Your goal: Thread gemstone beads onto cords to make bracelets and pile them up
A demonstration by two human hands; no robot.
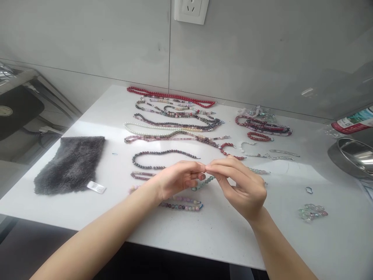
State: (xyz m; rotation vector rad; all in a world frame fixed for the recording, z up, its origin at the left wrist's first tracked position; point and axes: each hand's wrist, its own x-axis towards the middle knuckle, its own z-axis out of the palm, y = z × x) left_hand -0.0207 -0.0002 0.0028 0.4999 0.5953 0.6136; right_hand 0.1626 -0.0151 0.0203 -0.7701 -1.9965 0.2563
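Over the middle of the table, my left hand (183, 179) and my right hand (240, 181) meet at their fingertips. Each is closed in a pinch, and whatever lies between the fingers is too small to make out. Behind and just below the fingertips shows a short curve of teal beads (206, 182); whether it hangs from my fingers or lies on the table I cannot tell. Partly covered by my left hand and forearm are a pink-purple bead strand (186, 199) and a darker mixed strand (180, 207). A dark bead strand (163, 153) curves just beyond my left hand.
Several bead strands lie in rows toward the wall, with a red strand (171, 95) farthest back. A grey fluffy cloth (71, 165) is at left beside a white tag (96, 187). Clear beads (312, 213) and a metal bowl (354, 155) are at right.
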